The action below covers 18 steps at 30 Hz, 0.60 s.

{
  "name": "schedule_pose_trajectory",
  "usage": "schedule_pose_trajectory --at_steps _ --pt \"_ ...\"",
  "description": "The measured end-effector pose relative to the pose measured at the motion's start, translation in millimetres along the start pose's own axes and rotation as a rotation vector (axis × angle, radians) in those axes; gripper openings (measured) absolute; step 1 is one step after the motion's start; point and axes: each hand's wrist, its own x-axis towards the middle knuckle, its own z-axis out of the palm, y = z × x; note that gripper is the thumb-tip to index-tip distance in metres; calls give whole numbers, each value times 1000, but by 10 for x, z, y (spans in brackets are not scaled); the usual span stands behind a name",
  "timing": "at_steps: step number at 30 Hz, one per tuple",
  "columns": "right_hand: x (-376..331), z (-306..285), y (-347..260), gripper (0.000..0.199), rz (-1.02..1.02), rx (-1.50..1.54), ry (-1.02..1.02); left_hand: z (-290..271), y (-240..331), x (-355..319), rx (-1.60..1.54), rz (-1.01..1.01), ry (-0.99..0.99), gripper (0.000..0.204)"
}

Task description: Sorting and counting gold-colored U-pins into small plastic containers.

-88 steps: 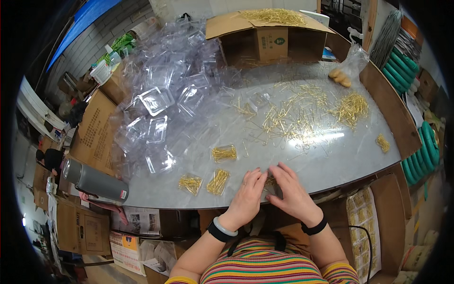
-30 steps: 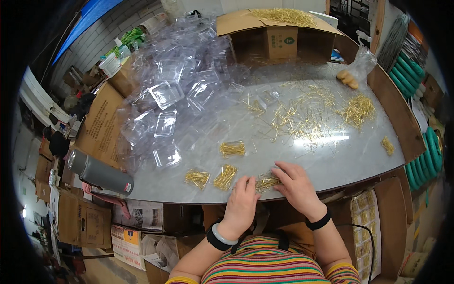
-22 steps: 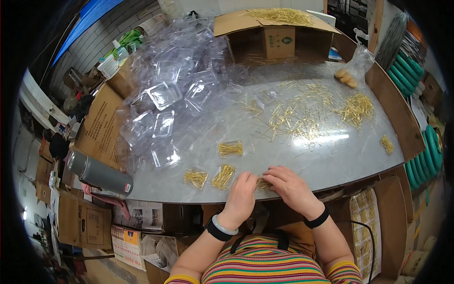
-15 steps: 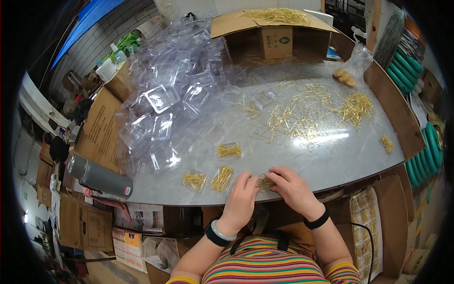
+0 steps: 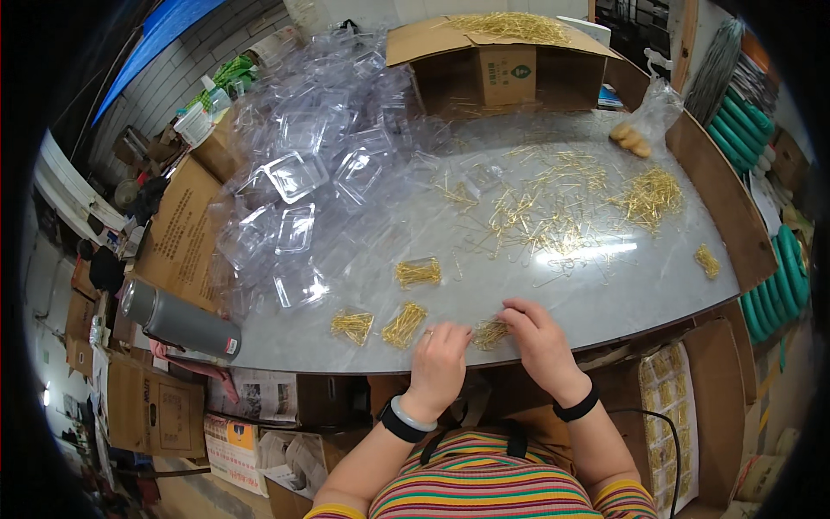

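Observation:
At the near edge of the table, a small bundle of gold wire hooks (image 5: 490, 335) lies between my two hands. My left hand (image 5: 439, 359) is on its left, fingers curled and pressed together; whether they hold anything is hidden. From the right, my right hand (image 5: 540, 350) has its thumb and fingers bent round the bundle's edge. Left of my hands are clear packs of gold hooks: one close by (image 5: 405, 326), another farther left (image 5: 353, 327), a third behind them (image 5: 418, 273).
Clear plastic trays (image 5: 296, 177) heap at the back left. Loose gold hooks (image 5: 553, 208) spread across the middle right, beside a denser pile (image 5: 653, 197). A grey flask (image 5: 181, 318) lies at the left edge. A cardboard box (image 5: 510, 78) stands at the back.
My hands have drawn slightly apart, uncovering more of the gold bundle. My left fingers have curled in to its left. The nearby packs look almost unmoved.

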Motion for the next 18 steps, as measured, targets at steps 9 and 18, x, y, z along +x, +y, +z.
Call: schedule_pose_trajectory --at_steps 9,18 --pt "-166 -6 -144 52 198 169 183 135 119 64 -43 127 -204 53" --pt "-24 88 -261 60 184 209 110 160 14 44 -63 156 -264 52"
